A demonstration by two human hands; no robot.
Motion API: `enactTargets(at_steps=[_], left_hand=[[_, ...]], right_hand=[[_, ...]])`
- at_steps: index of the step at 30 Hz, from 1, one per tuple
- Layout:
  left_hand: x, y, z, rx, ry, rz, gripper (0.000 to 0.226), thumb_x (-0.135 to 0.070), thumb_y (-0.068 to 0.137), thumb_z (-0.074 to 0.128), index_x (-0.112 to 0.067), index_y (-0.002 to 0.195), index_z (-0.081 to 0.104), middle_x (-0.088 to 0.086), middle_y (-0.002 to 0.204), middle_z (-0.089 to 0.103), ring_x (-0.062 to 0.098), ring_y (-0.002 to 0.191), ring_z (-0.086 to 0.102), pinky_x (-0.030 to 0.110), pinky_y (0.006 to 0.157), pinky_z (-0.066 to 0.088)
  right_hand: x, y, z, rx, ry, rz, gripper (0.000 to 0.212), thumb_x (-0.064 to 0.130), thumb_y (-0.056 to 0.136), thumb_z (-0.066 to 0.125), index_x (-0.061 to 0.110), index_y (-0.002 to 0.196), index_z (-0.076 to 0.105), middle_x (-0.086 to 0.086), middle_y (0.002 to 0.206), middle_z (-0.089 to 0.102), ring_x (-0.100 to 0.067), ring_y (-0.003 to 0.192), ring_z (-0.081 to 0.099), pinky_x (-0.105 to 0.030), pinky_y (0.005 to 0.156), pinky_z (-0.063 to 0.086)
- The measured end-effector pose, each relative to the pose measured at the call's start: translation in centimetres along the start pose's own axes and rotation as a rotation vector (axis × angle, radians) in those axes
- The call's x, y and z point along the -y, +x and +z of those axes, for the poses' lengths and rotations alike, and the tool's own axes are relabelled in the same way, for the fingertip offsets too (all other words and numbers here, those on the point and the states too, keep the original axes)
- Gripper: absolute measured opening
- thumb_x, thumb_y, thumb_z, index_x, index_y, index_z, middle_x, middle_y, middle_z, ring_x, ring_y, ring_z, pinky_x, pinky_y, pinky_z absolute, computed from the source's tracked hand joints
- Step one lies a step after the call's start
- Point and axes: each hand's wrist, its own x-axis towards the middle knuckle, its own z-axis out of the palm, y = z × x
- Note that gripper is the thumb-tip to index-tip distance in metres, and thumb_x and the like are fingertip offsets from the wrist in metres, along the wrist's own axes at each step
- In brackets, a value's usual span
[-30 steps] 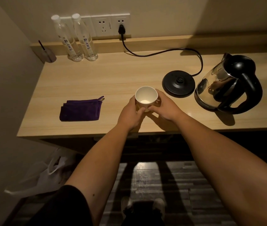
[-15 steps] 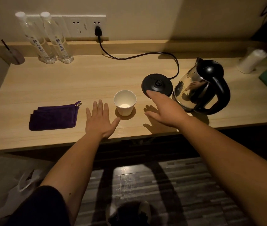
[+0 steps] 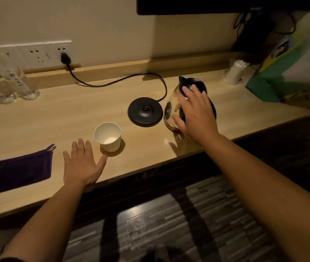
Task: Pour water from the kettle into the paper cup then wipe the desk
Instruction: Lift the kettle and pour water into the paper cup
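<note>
A white paper cup (image 3: 108,136) stands upright on the wooden desk (image 3: 74,118), near its front edge. My left hand (image 3: 82,164) lies flat and open on the desk just left of the cup, apart from it. The steel and black kettle (image 3: 171,108) stands off its round black base (image 3: 145,112), to the right of it. My right hand (image 3: 194,113) hovers open over the kettle and hides most of its lid and handle; no grip shows. A folded purple cloth (image 3: 18,172) lies at the front left.
Two clear water bottles (image 3: 3,80) stand at the back left under the wall sockets (image 3: 37,53). The base's black cord (image 3: 116,82) runs across the desk's back. A white roll (image 3: 235,71) and a green bag (image 3: 286,69) sit at the far right.
Both hands let go of the cup. The left hand settled flat beside it; the right hand moved right, from near the base to over the kettle. The view swung right.
</note>
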Motion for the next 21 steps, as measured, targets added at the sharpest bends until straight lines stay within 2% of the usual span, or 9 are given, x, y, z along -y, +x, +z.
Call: enactTargets(at_steps=[2, 4, 6, 9, 13, 17, 21], left_hand=[[0.0, 0.0, -0.1, 0.004, 0.011, 0.005, 0.096, -0.076, 0.084, 0.0, -0.01, 0.153, 0.005, 0.013, 0.162, -0.004, 0.028, 0.147, -0.009, 0.055, 0.116, 0.001], [0.0, -0.1, -0.2, 0.003, 0.02, 0.004, 0.095, -0.076, 0.084, 0.001, -0.01, 0.153, 0.005, 0.013, 0.162, -0.004, 0.028, 0.147, -0.009, 0.055, 0.116, 0.001], [-0.1, -0.1, -0.3, 0.002, 0.018, -0.002, 0.094, -0.075, 0.085, 0.003, -0.01, 0.153, 0.007, 0.013, 0.162, -0.002, 0.029, 0.147, -0.008, 0.056, 0.116, 0.002], [-0.2, -0.1, -0.3, 0.003, 0.014, -0.006, 0.092, -0.074, 0.086, 0.006, -0.01, 0.153, 0.007, 0.013, 0.162, -0.002, 0.029, 0.148, -0.007, 0.056, 0.116, 0.002], [0.0, 0.0, -0.2, 0.004, 0.009, -0.01, 0.093, -0.075, 0.086, 0.004, -0.011, 0.153, 0.005, 0.012, 0.162, -0.005, 0.028, 0.147, -0.009, 0.055, 0.116, 0.0], [0.2, 0.2, 0.2, 0.0, 0.022, -0.022, 0.096, -0.077, 0.083, -0.001, -0.013, 0.153, 0.004, 0.011, 0.162, -0.005, 0.027, 0.147, -0.01, 0.054, 0.116, 0.0], [0.2, 0.1, 0.3, 0.004, 0.012, -0.035, 0.095, -0.078, 0.083, -0.001, -0.014, 0.153, 0.002, 0.01, 0.162, -0.006, 0.026, 0.147, -0.011, 0.053, 0.116, -0.002]], right_hand=[[-1.5, -0.7, 0.1, -0.032, 0.016, 0.176, 0.068, 0.042, 0.087, 0.058, 0.012, 0.143, 0.032, -0.012, 0.153, 0.03, -0.03, 0.143, 0.016, -0.046, 0.115, 0.01], [-2.5, -1.3, 0.5, -0.058, 0.14, 0.37, 0.071, 0.042, 0.085, 0.062, 0.013, 0.142, 0.032, -0.012, 0.148, 0.034, -0.028, 0.137, 0.028, -0.044, 0.112, 0.024], [-3.0, -1.5, 1.0, -0.082, 0.357, 0.549, 0.068, 0.042, 0.083, 0.066, 0.014, 0.136, 0.036, -0.009, 0.135, 0.044, -0.021, 0.119, 0.045, -0.033, 0.094, 0.042], [-3.5, -1.3, 1.6, -0.091, 0.667, 0.738, 0.054, 0.043, 0.081, 0.069, 0.018, 0.121, 0.043, 0.003, 0.108, 0.055, -0.015, 0.095, 0.058, -0.02, 0.066, 0.045], [-4.0, -1.0, 1.9, -0.133, 0.781, 0.775, 0.044, 0.041, 0.078, 0.072, 0.025, 0.108, 0.045, 0.015, 0.093, 0.054, -0.003, 0.082, 0.057, -0.014, 0.061, 0.041], [-3.8, -1.4, 1.8, -0.168, 0.811, 0.737, 0.043, 0.041, 0.076, 0.074, 0.031, 0.106, 0.046, 0.017, 0.095, 0.054, 0.009, 0.083, 0.056, -0.01, 0.061, 0.043], [-2.7, -1.3, 0.4, -0.196, 0.85, 0.657, 0.044, 0.05, 0.07, 0.074, 0.04, 0.103, 0.046, 0.018, 0.099, 0.056, 0.017, 0.088, 0.053, -0.006, 0.062, 0.045]])
